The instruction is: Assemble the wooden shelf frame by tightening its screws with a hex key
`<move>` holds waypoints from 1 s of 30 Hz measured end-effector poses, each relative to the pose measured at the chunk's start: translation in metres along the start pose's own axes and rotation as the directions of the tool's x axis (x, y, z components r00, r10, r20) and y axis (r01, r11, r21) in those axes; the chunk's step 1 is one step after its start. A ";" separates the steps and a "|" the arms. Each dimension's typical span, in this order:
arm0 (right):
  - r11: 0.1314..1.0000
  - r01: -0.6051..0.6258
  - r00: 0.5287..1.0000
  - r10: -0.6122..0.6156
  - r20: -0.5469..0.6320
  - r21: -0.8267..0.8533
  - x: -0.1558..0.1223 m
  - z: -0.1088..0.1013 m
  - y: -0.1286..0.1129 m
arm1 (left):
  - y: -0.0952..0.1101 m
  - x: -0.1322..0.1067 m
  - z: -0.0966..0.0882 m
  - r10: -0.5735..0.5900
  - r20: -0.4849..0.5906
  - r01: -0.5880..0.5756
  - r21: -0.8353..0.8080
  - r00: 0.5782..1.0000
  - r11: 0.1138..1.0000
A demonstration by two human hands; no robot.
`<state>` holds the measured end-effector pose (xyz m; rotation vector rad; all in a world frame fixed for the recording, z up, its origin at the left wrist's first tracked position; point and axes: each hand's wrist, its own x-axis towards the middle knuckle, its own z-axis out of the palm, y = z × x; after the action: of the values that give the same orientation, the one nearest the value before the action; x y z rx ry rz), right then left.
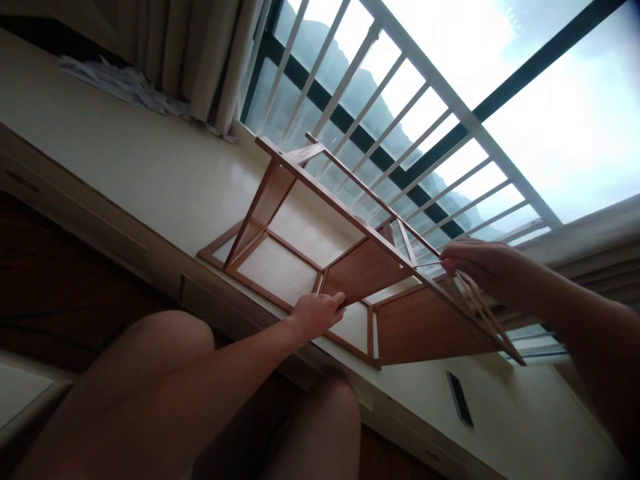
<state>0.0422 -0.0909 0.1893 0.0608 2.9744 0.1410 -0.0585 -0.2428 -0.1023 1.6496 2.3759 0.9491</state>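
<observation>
A reddish-brown wooden shelf frame with upright panels stands tilted in view on the pale window ledge. My left hand is closed on the lower edge of its middle panel. On the right, my right hand pinches a thin metal rod, perhaps a tool. The rod's tip meets the long rail near the end of the middle panel. The end inside my fingers is hidden, so its exact kind does not show. Another brown panel sits below my right hand.
A dark, phone-like flat object lies on the ledge at right. White railings and a window stand behind the frame. Curtains and crumpled white material are at upper left. My knees are against the ledge's front side.
</observation>
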 end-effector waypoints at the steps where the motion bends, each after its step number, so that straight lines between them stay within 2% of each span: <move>1: 1.000 0.018 1.000 -0.018 0.009 -0.004 0.001 -0.001 0.002 | 0.000 0.000 0.000 0.002 -0.001 -0.002 0.000 1.000 1.000; 6: 0.999 0.053 0.995 -0.053 0.082 -0.006 0.005 -0.007 0.004 | -0.001 0.000 0.001 -0.002 -0.003 0.002 -0.005 1.000 1.000; 16: 0.998 0.021 0.982 -0.032 0.187 0.062 0.022 -0.017 0.012 | 0.000 0.001 0.000 -0.008 0.006 0.008 -0.007 1.000 1.000; 21: 0.999 0.008 0.972 -0.016 0.236 0.037 0.020 -0.012 0.019 | 0.000 0.001 0.003 -0.007 -0.008 0.007 -0.004 1.000 1.000; 24: 1.000 -0.028 0.978 0.028 0.206 -0.003 0.016 -0.007 0.016 | -0.001 0.001 0.004 -0.003 -0.024 0.003 -0.005 1.000 1.000; 27: 0.996 0.035 0.989 -0.022 0.147 -0.086 0.015 -0.009 0.010 | -0.001 0.001 0.003 -0.003 -0.025 0.003 -0.001 1.000 1.000; 30: 0.954 0.167 0.978 -0.128 0.165 -0.248 0.019 -0.018 0.004 | 0.000 0.000 0.000 -0.002 -0.011 0.002 0.005 1.000 1.000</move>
<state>0.0207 -0.0879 0.2045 -0.1762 2.7729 0.4853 -0.0586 -0.2424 -0.1027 1.6476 2.3884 0.9545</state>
